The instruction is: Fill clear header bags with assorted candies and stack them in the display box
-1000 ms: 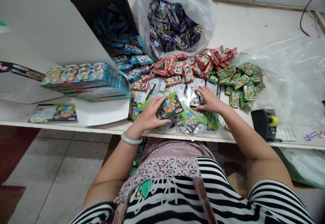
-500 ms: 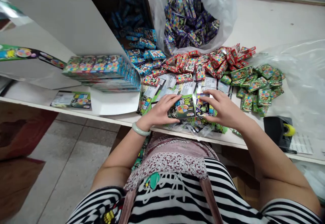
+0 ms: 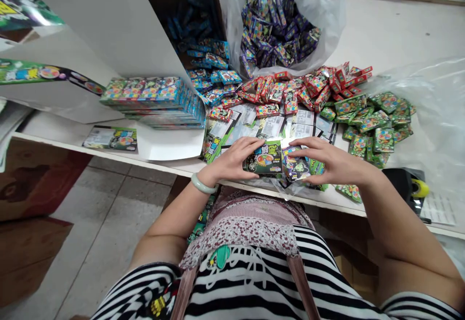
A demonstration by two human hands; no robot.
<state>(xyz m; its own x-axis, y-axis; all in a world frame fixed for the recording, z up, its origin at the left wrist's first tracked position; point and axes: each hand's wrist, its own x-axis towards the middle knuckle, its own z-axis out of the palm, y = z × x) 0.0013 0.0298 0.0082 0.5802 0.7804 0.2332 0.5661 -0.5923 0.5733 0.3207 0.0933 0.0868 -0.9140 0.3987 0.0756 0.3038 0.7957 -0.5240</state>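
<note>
My left hand (image 3: 232, 160) grips the edge of a green printed blister packet (image 3: 263, 157) low on the white table. My right hand (image 3: 334, 163) holds a smaller purple-and-green packet (image 3: 295, 164) between its fingers, close to the green one. Beneath both hands lies a spread of printed card backs and clear plastic sheets (image 3: 269, 127). Beyond them sit heaps of small red packets (image 3: 290, 90) and green packets (image 3: 374, 121). Part of what lies under my hands is hidden.
A clear bag of purple packets (image 3: 276, 29) stands at the back. Blue packets (image 3: 214, 75) spill from a dark carton beside a stack of boxed packets (image 3: 152, 102). A tape dispenser (image 3: 405, 187) sits at the front right edge, above a tiled floor.
My hands have moved closer together, bringing the two packets nearly side by side. The view has shifted slightly, so the table contents appear further right.
</note>
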